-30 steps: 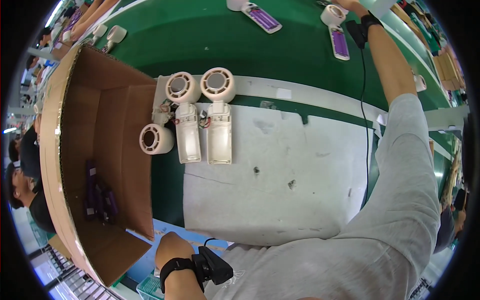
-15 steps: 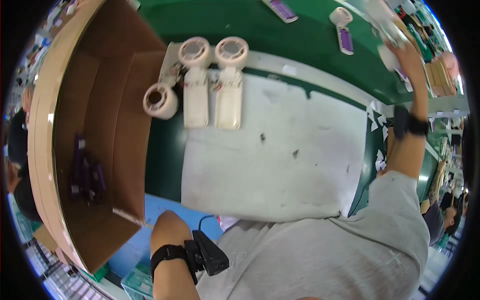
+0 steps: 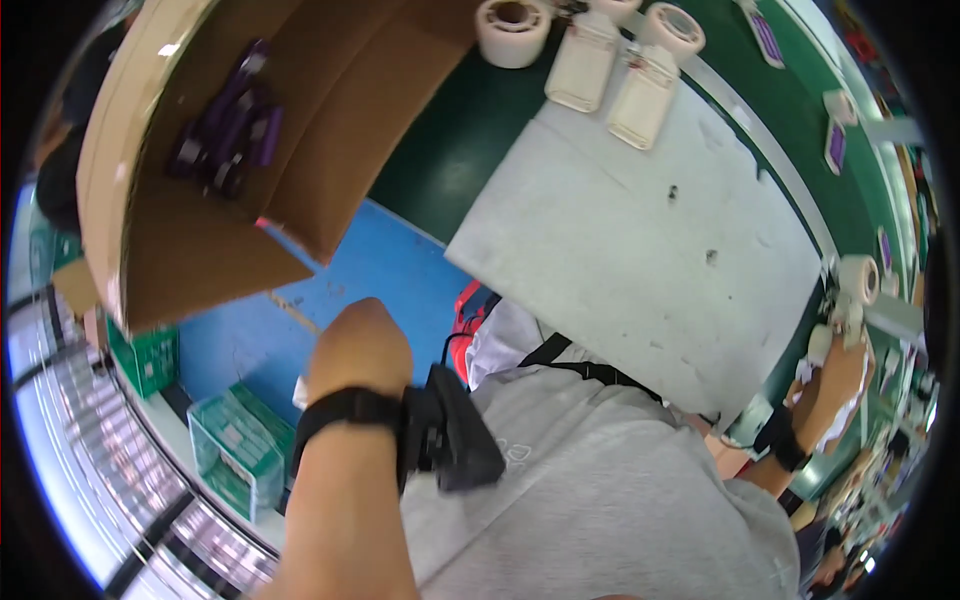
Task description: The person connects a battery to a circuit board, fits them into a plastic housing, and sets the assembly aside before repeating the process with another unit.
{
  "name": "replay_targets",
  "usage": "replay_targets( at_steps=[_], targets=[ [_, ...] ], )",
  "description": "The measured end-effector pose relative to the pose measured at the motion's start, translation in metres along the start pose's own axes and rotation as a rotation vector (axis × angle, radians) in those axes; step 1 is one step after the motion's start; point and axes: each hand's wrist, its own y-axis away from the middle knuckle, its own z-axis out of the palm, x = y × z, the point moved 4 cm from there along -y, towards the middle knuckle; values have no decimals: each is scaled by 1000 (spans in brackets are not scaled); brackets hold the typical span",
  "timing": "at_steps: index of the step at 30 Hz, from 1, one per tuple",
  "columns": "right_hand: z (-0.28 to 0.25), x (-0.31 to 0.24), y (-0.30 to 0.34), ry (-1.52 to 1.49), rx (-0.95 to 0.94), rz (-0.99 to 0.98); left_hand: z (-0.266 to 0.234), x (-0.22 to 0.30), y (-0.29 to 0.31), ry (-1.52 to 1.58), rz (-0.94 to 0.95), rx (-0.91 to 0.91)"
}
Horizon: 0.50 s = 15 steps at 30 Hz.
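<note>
My left hand [image 3: 362, 342] hangs over the blue floor, left of the white work mat [image 3: 640, 240]. Its fingers are turned away from view, so its grip cannot be made out. A small white bit [image 3: 300, 392] shows beside that wrist, too little of it to name. At the far right my right hand [image 3: 845, 372] is closed round a pale handheld fan [image 3: 858, 280], its round head pointing away from me. Beyond the mat's far edge lie two open fan bodies [image 3: 645, 95] [image 3: 583, 65] and a separate round fan head [image 3: 513, 32].
On the left a large open cardboard box [image 3: 330, 130] holds several dark purple pieces [image 3: 235, 120]. Fans with purple handles [image 3: 836, 145] lie on the green belt [image 3: 800, 90] across the back. A clear green crate [image 3: 240, 450] stands at lower left. Black straps circle both wrists.
The view has swung left and down. My right hand has come back from the far belt toward the mat's right side, with a fan in it. My left forearm reaches further up.
</note>
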Motion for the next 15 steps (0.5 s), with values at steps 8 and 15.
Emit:
replay_targets(
  at_steps=[8, 15],
  targets=[
    [2, -102, 33, -387, -30, -204, -9, -96, 181, -731, -921, -713],
    [10, -138, 57, -571, -118, -433, -95, -162, 254, -1076, -1123, -947]
  ],
)
